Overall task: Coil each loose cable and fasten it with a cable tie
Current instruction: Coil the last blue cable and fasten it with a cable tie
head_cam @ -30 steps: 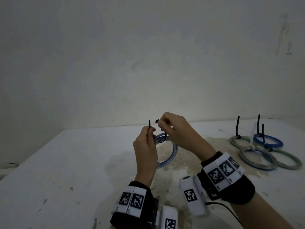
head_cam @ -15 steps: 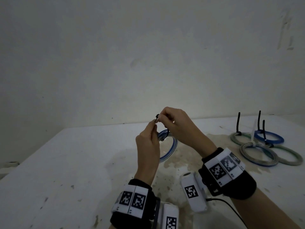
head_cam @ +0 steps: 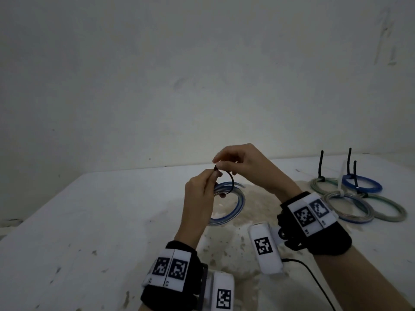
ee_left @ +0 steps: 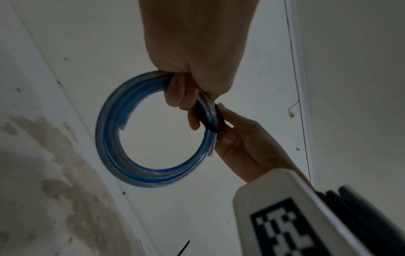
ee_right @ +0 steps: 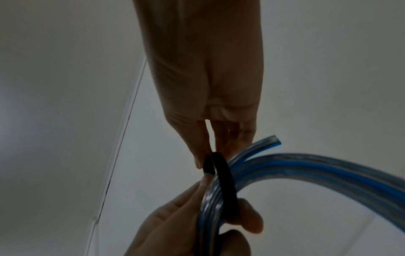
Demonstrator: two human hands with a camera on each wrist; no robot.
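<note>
A blue-and-clear cable coil (head_cam: 238, 205) hangs above the white table (head_cam: 89, 221). My left hand (head_cam: 213, 176) grips its top, fingers curled round the strands (ee_left: 181, 91). A black cable tie (head_cam: 231, 182) loops round the coil beside those fingers (ee_right: 225, 176). My right hand (head_cam: 219, 164) pinches the tie's head end between thumb and forefinger (ee_right: 206, 162), just above the left fingertips. The two hands touch at the tie. The coil's cut end (ee_right: 271, 140) sticks out past the loop. Whether the tail is in the head is hidden.
Several tied coils (head_cam: 350, 205), grey, green and blue, lie at the table's back right with black tie tails (head_cam: 321, 164) standing up. A loose black tie (ee_left: 184, 247) lies on the table below my hands. A brownish stain (head_cam: 224, 243) covers the middle. The wall stands close behind.
The tie's two ends, held apart a second ago, have come together into a closed loop round the coil. Both hands rose slightly and moved closer.
</note>
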